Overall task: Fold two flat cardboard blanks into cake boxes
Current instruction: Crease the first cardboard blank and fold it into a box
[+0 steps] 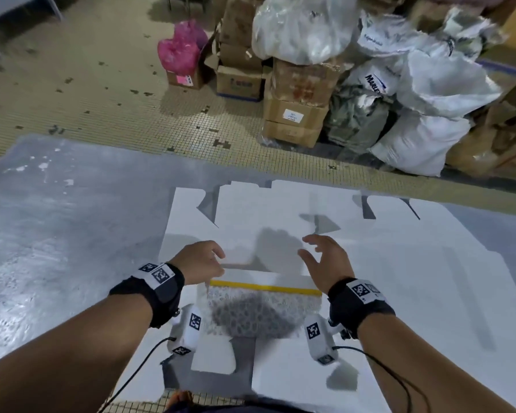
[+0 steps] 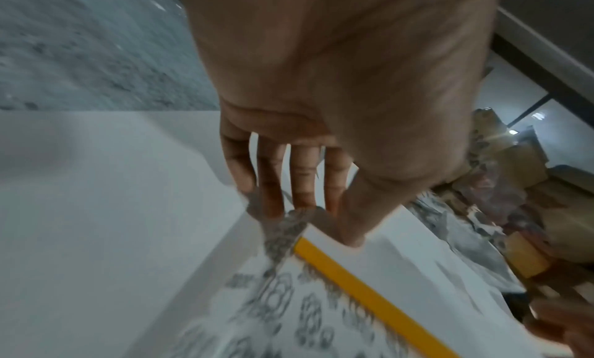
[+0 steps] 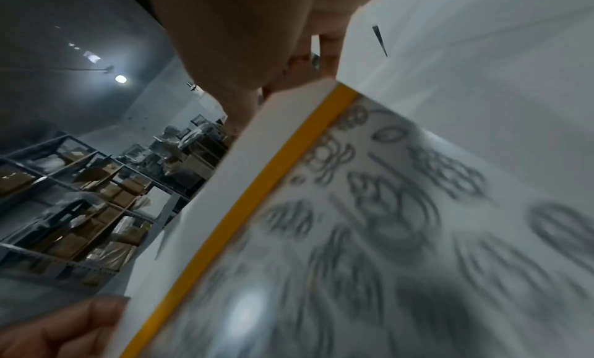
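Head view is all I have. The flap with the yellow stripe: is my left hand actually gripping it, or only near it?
Observer: Gripping. The left wrist view shows the left hand pinching the flap at its corner, with the thumb on the white strip beside the yellow stripe and the fingers behind the printed face.
Operator: And the right hand?
Observer: In the right wrist view, the fingers of the right hand pass behind the flap's white top edge. Whether they touch it is hidden.
Operator: Anything around me that I can't see?
Observer: Metal shelving stacked with cartons shows only in the right wrist view.
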{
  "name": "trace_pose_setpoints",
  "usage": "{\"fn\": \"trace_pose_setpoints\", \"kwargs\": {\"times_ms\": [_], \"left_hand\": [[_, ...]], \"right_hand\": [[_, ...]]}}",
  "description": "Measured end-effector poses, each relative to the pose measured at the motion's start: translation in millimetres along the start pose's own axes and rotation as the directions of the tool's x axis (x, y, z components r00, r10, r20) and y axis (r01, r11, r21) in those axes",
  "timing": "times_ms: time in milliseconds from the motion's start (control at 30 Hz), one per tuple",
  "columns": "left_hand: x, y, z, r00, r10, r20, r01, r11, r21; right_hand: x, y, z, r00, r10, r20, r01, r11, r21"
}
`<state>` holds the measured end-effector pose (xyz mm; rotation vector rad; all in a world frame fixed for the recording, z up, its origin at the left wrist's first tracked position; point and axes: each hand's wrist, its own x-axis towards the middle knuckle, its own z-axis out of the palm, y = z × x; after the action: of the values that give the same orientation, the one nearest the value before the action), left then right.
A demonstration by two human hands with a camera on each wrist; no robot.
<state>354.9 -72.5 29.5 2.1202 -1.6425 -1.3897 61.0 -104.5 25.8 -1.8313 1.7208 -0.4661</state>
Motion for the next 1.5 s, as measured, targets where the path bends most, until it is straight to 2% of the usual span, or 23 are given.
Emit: {"fn": "trace_pose_setpoints", "kwargs": {"times_ms": [67,100,133,200,300,400,533,700,800,900,967,1067,1133,1167,1233,1300,1367,1500], "left_hand": [[5.3,13.4,-6.0,0.998,-0.045,0.052,0.057,0.964,-0.259],[7.9,20.2,-9.1,0.996,-0.073,0.051,0.088,0.911,-0.403],[10.4,27.0,-12.3,0.993,-0.110,0.035,0.112,0.850,-0.514],[19.7,35.9,-18.1,0.985,-0.167,-0.045,0.104,0.779,-0.618],[36.6,37.8,-25.5,0.966,-0.225,-0.126,0.102,0.782,-0.614],[46.4,37.4,-29.3,0.973,-0.226,-0.049,0.165,0.825,-0.540],[49.8,41.5,-37.8,0.987,-0.155,0.044,0.156,0.850,-0.503],[49.8,25.3,-50.2,0.990,-0.137,0.044,0.131,0.729,-0.672],[43.4,14.7,-54.9,0.994,-0.085,0.075,0.113,0.729,-0.675],[35.6,7.0,-53.4,0.987,-0.039,0.157,0.132,0.752,-0.646],[32.4,3.8,-50.3,0.985,-0.029,0.169,0.136,0.736,-0.663],[31.2,-0.1,-46.4,0.991,-0.062,0.121,0.131,0.666,-0.734],[29.4,-4.3,-42.2,0.990,-0.049,0.133,0.133,0.649,-0.749],[28.0,-6.8,-39.7,0.991,-0.028,0.134,0.116,0.693,-0.711],[26.2,-14.2,-33.4,0.994,0.039,0.105,0.024,0.843,-0.537],[29.4,-24.3,-26.2,0.990,0.127,0.055,-0.113,0.972,-0.207],[32.5,-29.2,-20.9,0.976,0.210,0.051,-0.213,0.976,0.052],[28.5,-25.9,-14.4,0.943,0.329,0.047,-0.329,0.904,0.272]], "right_hand": [[18.1,8.5,-4.2,0.996,0.071,0.048,-0.075,0.993,0.090],[27.7,12.0,-6.6,0.992,0.100,0.082,-0.111,0.984,0.138],[36.6,14.1,-9.9,0.984,0.124,0.124,-0.145,0.973,0.178],[52.7,18.1,-14.7,0.972,0.140,0.189,-0.178,0.962,0.205],[70.9,22.5,-16.8,0.960,0.142,0.240,-0.187,0.967,0.175],[79.1,22.7,-16.3,0.956,0.140,0.259,-0.187,0.968,0.167],[83.4,26.2,-19.2,0.938,0.167,0.304,-0.262,0.916,0.303],[77.1,29.4,-29.5,0.935,0.172,0.309,-0.296,0.859,0.417],[67.0,25.0,-40.7,0.928,0.148,0.342,-0.293,0.857,0.425],[56.4,19.4,-45.5,0.919,0.117,0.377,-0.289,0.851,0.439],[49.0,18.2,-43.2,0.915,0.126,0.384,-0.306,0.836,0.455],[36.8,26.5,-39.1,0.908,0.129,0.399,-0.293,0.875,0.386],[28.9,35.9,-38.2,0.913,0.086,0.398,-0.201,0.945,0.258],[25.0,39.2,-38.1,0.922,0.052,0.385,-0.130,0.975,0.180],[17.3,44.2,-36.2,0.941,-0.014,0.338,0.002,0.999,0.033],[13.2,47.5,-31.9,0.940,-0.056,0.338,0.078,0.996,-0.053],[10.5,51.2,-29.0,0.910,-0.045,0.411,0.119,0.980,-0.158],[1.5,54.9,-24.5,0.841,-0.015,0.541,0.240,0.906,-0.348]]}}
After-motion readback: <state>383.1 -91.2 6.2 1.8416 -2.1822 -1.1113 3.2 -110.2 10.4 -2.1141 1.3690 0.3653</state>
